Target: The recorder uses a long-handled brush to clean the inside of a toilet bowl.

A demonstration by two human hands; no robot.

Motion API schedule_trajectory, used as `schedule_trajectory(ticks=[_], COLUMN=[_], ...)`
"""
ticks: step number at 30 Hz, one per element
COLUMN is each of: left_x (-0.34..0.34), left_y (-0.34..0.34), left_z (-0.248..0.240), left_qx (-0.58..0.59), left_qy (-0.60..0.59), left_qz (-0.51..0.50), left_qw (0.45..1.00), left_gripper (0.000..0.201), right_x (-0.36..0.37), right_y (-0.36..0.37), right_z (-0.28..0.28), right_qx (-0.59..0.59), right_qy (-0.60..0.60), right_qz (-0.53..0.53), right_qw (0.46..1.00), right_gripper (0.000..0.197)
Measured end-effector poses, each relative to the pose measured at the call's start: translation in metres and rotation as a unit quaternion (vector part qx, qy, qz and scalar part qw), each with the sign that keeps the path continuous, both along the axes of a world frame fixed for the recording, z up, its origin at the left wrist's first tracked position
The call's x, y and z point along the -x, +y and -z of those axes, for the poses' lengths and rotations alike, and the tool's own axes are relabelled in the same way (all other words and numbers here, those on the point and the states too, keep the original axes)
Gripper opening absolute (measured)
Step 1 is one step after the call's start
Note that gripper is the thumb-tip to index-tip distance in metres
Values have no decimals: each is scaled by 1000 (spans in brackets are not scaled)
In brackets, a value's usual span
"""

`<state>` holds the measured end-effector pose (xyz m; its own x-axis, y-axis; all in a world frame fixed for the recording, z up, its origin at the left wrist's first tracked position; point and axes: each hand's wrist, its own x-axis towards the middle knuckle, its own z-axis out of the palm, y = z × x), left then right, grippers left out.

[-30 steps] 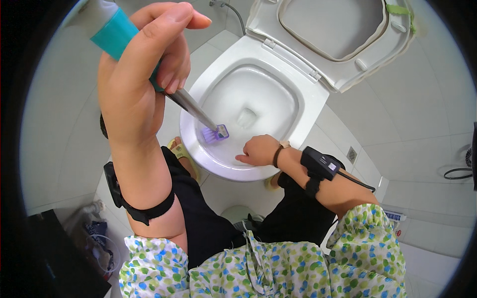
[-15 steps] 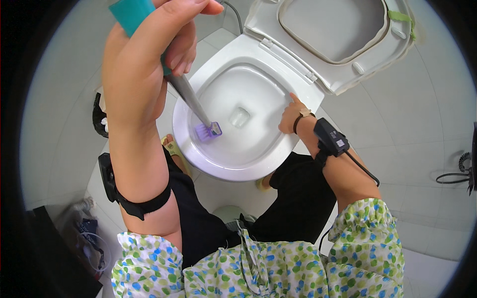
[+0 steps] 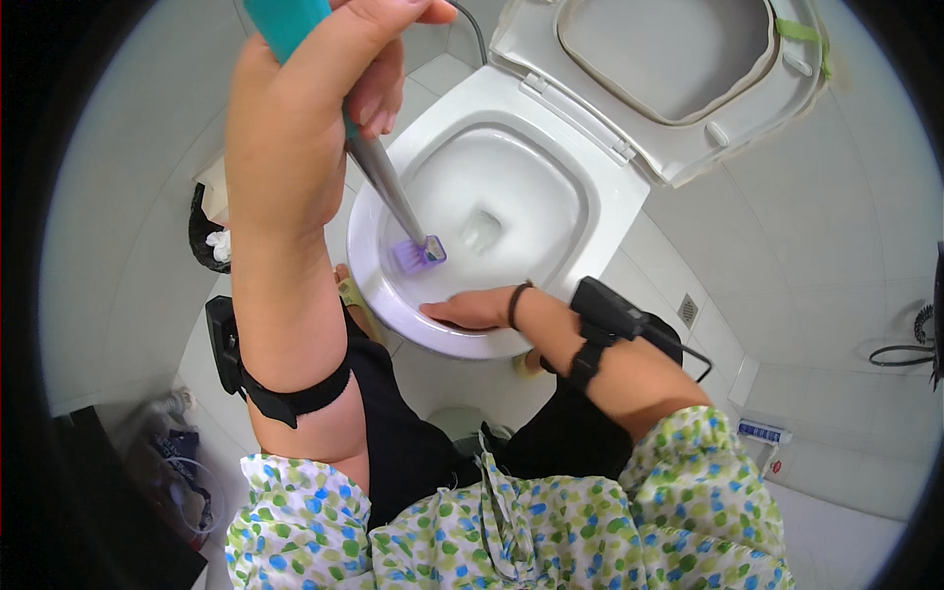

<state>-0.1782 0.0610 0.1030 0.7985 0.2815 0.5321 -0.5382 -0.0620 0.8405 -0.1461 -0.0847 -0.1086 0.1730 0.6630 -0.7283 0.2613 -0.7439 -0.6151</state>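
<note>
My left hand (image 3: 320, 93) is raised on the left and wrapped round the teal handle of a toilet brush (image 3: 388, 187). The brush has a grey shaft slanting down into the white toilet bowl (image 3: 551, 187). Its head, with purple bristles, rests against the left inner side of the bowl, near the rim. At the front of the bowl, my right hand (image 3: 470, 308) reaches leftward across the rim with its fingers stretched out and holds nothing. The fingertips are close to the brush head but apart from it. Part of the right hand's underside is hidden.
The toilet seat and lid (image 3: 669, 59) stand raised behind the bowl, with a green strip (image 3: 798, 31) on the seat. A black-lined bin (image 3: 208, 231) with white paper is on the left. A floor drain (image 3: 687, 312) lies to the right. Hoses and clutter (image 3: 182, 462) sit at lower left.
My right hand has moved from the right side of the rim to the front, toward the brush head. The left hand still grips the brush, whose head stays at the left of the bowl.
</note>
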Motion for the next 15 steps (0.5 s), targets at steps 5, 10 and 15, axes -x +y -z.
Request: schedule_trajectory(ticks=[5,10,15], left_x=[-3,-8,-11], left_y=[-1,-6,-8], left_z=[0,1,5], left_qx=[-7,10,8], left_qy=[-11,-11,-18], left_qz=[1,3,-7], left_qw=[1000,1000,1000], left_gripper=[28,28,28], right_x=[-18,-52,-57], right_y=[-39,-57,-47], right_z=[-10,-1,-71], right_qx=[80,-111,-120], right_qy=[-177,-334,-376], right_qz=[-150,155,264], right_qw=[969,923,880], right_gripper=[58,49,39])
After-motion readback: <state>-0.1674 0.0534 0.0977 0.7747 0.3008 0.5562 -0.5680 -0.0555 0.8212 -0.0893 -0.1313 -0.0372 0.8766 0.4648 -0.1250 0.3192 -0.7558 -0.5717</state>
